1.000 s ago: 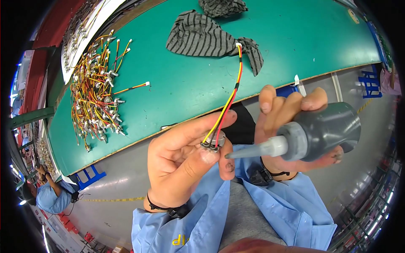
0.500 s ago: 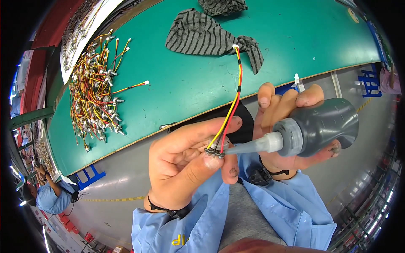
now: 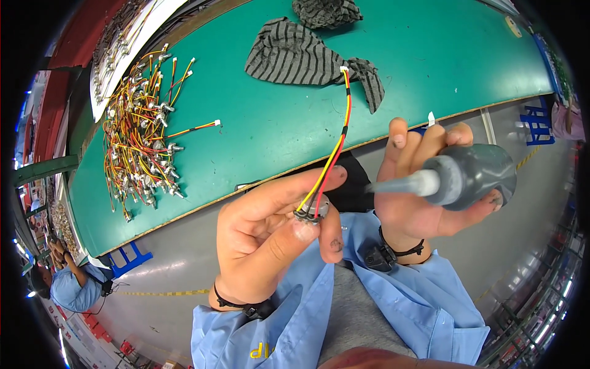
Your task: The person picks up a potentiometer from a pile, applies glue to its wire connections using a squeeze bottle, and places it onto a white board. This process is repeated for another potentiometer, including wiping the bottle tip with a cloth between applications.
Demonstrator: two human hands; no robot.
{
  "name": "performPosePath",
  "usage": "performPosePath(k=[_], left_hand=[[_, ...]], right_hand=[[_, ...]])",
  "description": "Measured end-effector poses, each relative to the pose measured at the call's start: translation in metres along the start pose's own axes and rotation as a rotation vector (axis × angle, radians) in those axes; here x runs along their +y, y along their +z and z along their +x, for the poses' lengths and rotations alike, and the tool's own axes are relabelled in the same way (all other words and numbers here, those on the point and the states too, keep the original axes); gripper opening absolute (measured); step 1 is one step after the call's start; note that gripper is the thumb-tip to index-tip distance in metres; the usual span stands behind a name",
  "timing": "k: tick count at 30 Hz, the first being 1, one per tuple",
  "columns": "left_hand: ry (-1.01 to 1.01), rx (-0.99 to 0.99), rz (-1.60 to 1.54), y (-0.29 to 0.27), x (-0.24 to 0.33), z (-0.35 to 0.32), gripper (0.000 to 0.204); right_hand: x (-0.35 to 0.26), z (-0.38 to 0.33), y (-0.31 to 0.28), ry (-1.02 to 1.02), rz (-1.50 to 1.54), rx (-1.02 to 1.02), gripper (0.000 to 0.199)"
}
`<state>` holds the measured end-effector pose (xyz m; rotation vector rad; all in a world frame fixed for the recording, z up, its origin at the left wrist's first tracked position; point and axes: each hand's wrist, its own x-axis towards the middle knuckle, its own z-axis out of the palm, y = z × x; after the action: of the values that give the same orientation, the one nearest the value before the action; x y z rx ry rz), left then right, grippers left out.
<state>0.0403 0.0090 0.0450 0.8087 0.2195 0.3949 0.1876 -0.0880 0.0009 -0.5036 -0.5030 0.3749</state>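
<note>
The left hand's (image 3: pixel 264 240) fingers (image 3: pixel 289 237) pinch a small connector (image 3: pixel 310 212) at the end of a red, yellow and black wire (image 3: pixel 337 144) rising over the green table (image 3: pixel 430 67). The right hand (image 3: pixel 424 190) is wrapped around a grey squeeze bottle (image 3: pixel 473 175), its nozzle just beside the connector. A pile of wires (image 3: pixel 138 129) lies well apart, a striped cloth (image 3: pixel 301 55) beyond.

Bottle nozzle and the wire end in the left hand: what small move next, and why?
Probably bring the gray bottle leftward until its nozzle meets the small part pinched in the left hand. The tip points at it but stands apart, and the right hand holds the bottle ready.
</note>
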Motion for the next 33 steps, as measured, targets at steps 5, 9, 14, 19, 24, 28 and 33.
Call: performPosePath(k=[5,9,14,19,24,28,33], left_hand=[[0.111,0.014,0.265,-0.005,0.018,0.002,0.038],[0.305,0.057,0.937,-0.009,0.058,0.022,0.034],[0.171,-0.026,0.887,-0.015,0.079,0.049,0.029],[0.133,-0.016,0.586,-0.009,0.057,0.063,0.028],[0.069,0.033,0.457,0.002,0.039,0.069,0.028],[0.092,0.049,0.452,0.009,0.031,0.072,0.029],[0.086,0.050,0.450,0.013,0.026,0.070,0.030]], right_hand=[[0.002,0.006,-0.009,-0.013,0.135,0.091,0.067],[0.004,0.010,-0.016,0.029,0.165,0.041,0.067],[0.011,0.021,0.007,0.068,0.239,0.036,0.067],[0.019,0.026,0.023,0.045,0.303,-0.138,0.072],[0.026,0.028,0.021,0.043,0.356,-0.017,0.088],[0.025,0.028,0.021,0.037,0.396,0.073,0.096],[0.026,0.028,0.017,-0.033,0.336,0.012,0.096]])
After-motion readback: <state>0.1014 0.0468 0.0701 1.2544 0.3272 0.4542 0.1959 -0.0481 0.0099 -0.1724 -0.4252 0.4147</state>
